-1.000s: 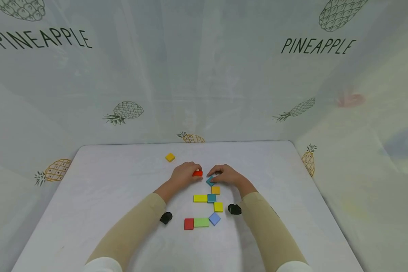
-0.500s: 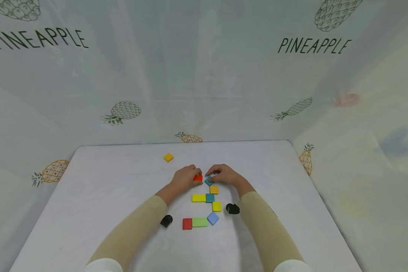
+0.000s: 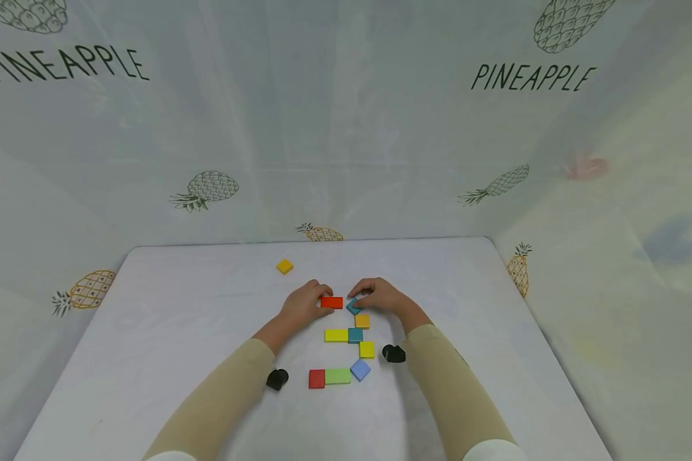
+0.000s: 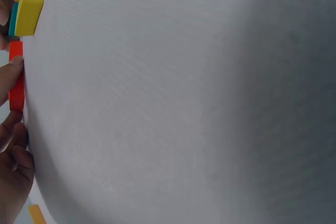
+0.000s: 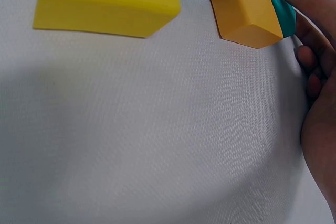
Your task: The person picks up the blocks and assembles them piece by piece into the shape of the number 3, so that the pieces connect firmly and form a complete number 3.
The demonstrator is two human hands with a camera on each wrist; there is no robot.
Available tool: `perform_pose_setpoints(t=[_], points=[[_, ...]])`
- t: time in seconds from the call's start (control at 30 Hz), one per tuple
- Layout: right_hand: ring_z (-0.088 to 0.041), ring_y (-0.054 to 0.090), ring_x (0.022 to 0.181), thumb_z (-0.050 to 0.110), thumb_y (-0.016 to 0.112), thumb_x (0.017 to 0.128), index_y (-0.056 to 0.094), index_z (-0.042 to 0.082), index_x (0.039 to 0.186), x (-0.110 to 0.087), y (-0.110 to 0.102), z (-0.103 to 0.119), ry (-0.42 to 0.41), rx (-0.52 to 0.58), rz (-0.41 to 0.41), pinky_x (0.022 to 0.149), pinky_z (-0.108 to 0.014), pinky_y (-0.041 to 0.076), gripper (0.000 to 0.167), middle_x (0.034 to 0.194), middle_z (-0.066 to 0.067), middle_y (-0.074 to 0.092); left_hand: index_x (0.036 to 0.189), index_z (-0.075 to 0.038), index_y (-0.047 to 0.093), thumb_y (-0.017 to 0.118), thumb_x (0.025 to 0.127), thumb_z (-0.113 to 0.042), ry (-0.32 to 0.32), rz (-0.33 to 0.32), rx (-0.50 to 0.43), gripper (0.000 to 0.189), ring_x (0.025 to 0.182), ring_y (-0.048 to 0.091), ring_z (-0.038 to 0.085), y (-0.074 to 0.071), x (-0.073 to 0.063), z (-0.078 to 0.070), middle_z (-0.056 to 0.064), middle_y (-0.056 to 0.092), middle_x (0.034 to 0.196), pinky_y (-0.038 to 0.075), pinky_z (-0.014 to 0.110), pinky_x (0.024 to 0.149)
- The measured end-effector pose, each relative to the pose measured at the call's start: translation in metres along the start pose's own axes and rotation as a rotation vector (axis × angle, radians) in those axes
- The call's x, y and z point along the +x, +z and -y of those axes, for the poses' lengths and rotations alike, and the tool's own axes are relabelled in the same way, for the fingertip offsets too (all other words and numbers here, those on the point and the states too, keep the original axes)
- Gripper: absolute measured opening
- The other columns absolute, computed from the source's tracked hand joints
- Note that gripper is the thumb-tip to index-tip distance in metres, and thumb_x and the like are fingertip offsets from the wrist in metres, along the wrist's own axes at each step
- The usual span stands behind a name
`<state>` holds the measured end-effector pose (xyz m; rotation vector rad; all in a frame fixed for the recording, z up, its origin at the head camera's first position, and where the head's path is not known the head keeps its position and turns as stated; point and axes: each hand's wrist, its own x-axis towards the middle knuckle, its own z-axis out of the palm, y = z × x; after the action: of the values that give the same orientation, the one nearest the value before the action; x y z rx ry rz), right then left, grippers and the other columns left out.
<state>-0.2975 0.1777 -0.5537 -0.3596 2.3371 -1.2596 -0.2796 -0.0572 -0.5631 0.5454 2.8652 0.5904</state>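
Observation:
My left hand (image 3: 302,304) holds the left end of a red rectangular block (image 3: 333,303) between thumb and fingers. In the left wrist view the thumb lies along the side of the red block (image 4: 17,90), with the fingers by its end. Just right of it, my right hand (image 3: 383,297) pinches a teal block (image 3: 353,307) turned cornerwise. An orange block (image 3: 362,322) sits directly below the teal one. In the right wrist view my thumb rests on the teal block (image 5: 282,6), right beside the orange block (image 5: 247,11).
Nearer me lie a long yellow block (image 3: 336,335), a second teal block (image 3: 355,335), a yellow square block (image 3: 366,349), a blue block (image 3: 360,369), a green block (image 3: 337,376) and a dark red block (image 3: 316,379). A lone yellow block (image 3: 285,266) lies farther back on the white table (image 3: 207,288).
My left hand has come down toward me with the red block and slid back to its left end, so more of the block shows. The right hand stays on the teal block.

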Motion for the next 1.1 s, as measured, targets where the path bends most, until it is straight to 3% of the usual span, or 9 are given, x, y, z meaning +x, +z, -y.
perform_pose_setpoints(t=[0.13, 0.33, 0.53, 0.83, 1.1], points=[[-0.018, 0.052, 0.103, 0.014, 0.073, 0.087, 0.075, 0.02, 0.101, 0.0, 0.001, 0.0, 0.016, -0.01, -0.005, 0.096, -0.04, 0.042, 0.015, 0.106, 0.007, 0.066, 0.116, -0.018, 0.066, 0.08, 0.082, -0.031, -0.013, -0.014, -0.1, 0.039, 0.086, 0.051, 0.014, -0.001, -0.003, 0.007, -0.003, 0.053, 0.095, 0.047, 0.029, 0.078], [-0.018, 0.053, 0.103, 0.014, 0.073, 0.087, 0.075, 0.019, 0.102, 0.0, 0.002, -0.001, 0.016, -0.004, -0.011, 0.096, -0.039, 0.042, 0.016, 0.107, 0.006, 0.066, 0.112, -0.016, 0.068, 0.083, 0.079, -0.025, -0.021, -0.068, -0.273, 0.036, 0.076, 0.047, 0.015, 0.0, -0.008, 0.021, -0.003, 0.054, 0.092, 0.043, 0.027, 0.067], [-0.019, 0.052, 0.103, 0.015, 0.073, 0.087, 0.075, 0.02, 0.102, 0.0, 0.005, -0.001, 0.028, -0.011, -0.013, 0.095, -0.038, 0.043, 0.015, 0.107, 0.006, 0.065, 0.107, -0.015, 0.071, 0.083, 0.079, -0.021, -0.03, -0.112, -0.396, 0.031, 0.075, 0.048, 0.015, -0.001, -0.014, 0.029, -0.004, 0.055, 0.089, 0.044, 0.026, 0.067], [-0.019, 0.053, 0.101, 0.013, 0.073, 0.087, 0.075, 0.018, 0.102, -0.002, 0.005, 0.001, 0.029, 0.01, -0.019, 0.095, -0.039, 0.042, 0.016, 0.105, 0.005, 0.066, 0.102, -0.013, 0.073, 0.08, 0.081, -0.016, 0.005, -0.118, -0.438, 0.022, 0.074, 0.049, 0.014, -0.004, -0.014, 0.03, -0.003, 0.054, 0.085, 0.044, 0.026, 0.068], [-0.019, 0.053, 0.1, 0.012, 0.073, 0.087, 0.075, 0.016, 0.102, -0.003, 0.003, 0.005, 0.028, 0.023, -0.027, 0.095, -0.039, 0.042, 0.016, 0.105, 0.005, 0.066, 0.102, -0.015, 0.074, 0.08, 0.082, -0.017, -0.037, -0.116, -0.451, 0.022, 0.077, 0.049, 0.016, -0.006, -0.012, 0.025, -0.002, 0.055, 0.088, 0.044, 0.028, 0.069]])
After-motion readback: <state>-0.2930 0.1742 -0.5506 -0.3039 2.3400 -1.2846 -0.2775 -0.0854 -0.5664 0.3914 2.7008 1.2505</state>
